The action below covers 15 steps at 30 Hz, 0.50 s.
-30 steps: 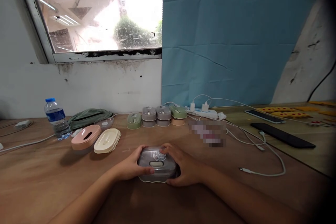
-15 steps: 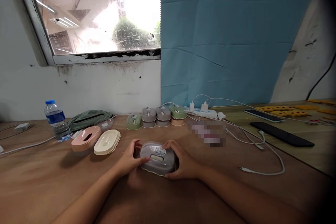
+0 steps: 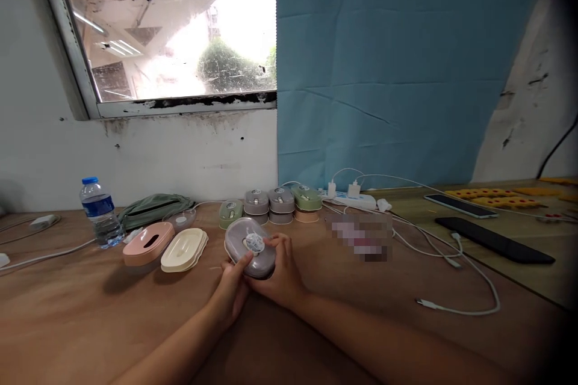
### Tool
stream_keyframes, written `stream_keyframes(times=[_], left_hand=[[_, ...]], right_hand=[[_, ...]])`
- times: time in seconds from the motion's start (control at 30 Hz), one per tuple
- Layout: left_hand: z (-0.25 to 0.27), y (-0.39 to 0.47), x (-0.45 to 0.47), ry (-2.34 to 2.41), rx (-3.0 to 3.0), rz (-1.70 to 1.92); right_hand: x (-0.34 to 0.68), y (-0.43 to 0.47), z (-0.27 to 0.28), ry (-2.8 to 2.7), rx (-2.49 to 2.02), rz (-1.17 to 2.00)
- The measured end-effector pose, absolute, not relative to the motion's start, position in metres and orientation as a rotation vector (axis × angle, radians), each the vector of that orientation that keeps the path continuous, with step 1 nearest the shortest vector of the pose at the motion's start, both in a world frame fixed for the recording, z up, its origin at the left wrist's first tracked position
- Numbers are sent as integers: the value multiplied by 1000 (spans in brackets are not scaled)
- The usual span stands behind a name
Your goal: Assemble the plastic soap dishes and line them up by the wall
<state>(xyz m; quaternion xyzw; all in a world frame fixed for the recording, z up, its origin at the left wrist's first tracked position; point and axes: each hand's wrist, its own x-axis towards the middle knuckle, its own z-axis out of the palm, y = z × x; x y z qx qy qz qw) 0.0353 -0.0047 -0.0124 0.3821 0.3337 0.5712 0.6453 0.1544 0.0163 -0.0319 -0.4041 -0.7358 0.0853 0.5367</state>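
Observation:
Both my hands hold a grey soap box [image 3: 241, 240] with rounded corners and a round label on its lid. It is tilted and turned, its near end low by my palms. My left hand [image 3: 232, 286] grips the near left part with the thumb up on the lid; its other fingers are hidden under the box. Around the right side curls my right hand [image 3: 282, 271], fingertips at the lid's edge. To the left lie a pink lid-like box [image 3: 149, 243] with a dark slot and a cream tray [image 3: 183, 251].
Several similar boxes, among them a green box [image 3: 231, 212], stand along the wall. A water bottle [image 3: 100, 213] and a green pouch [image 3: 156, 209] are at left. At right lie a power strip [image 3: 350, 198], a white cable [image 3: 469, 313] and a black phone-like slab [image 3: 494, 240].
The grey soap box has moved left and away from me and has been turned and tilted. My left hand has shifted under its near end, and my right hand has followed leftward.

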Motion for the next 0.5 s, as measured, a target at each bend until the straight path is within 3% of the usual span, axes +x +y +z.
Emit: stream_keyframes(times=[0.23,0.5], left_hand=[[-11,-4,36,702,752,1416],[-17,16,8,888,837,1723]], right_hand=[[147,14,-31,-1739,-781,-4],[176,17,-14,-1887,-613,333]])
